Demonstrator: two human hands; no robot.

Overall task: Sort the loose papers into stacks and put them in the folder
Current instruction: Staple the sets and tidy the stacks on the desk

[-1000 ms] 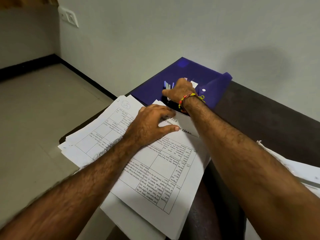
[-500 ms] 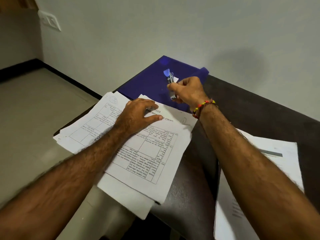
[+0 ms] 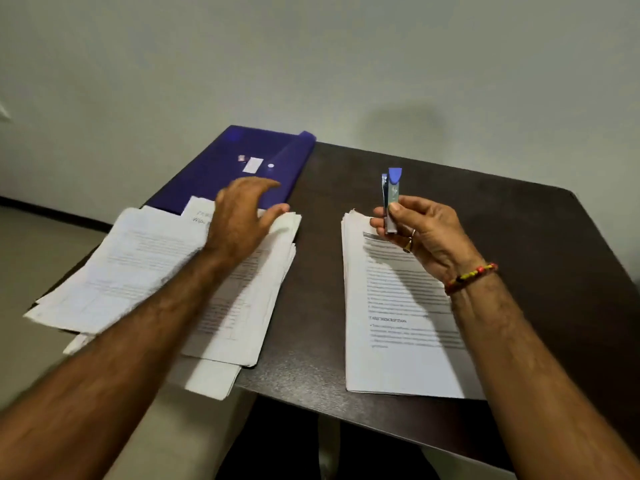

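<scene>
A messy pile of loose printed papers (image 3: 145,268) lies on the left of the dark table, overhanging its left edge. My left hand (image 3: 242,216) hovers over the pile's far end, fingers spread and relaxed. Behind it a dark blue folder (image 3: 221,168) lies flat by the wall. A neater stack of papers (image 3: 394,323) lies on the right. My right hand (image 3: 422,233) is raised above that stack and pinches a small stapler (image 3: 391,199) with a blue tip, held upright.
The dark brown table (image 3: 519,237) stands against a pale wall. Small white and pink bits (image 3: 251,164) lie on the folder. The table's front edge runs diagonally below the stacks, with floor to the left.
My right hand lifted the stapler off the folder and carried it right, above the right stack. My left hand rose from pressing the pile. The camera swung right.
</scene>
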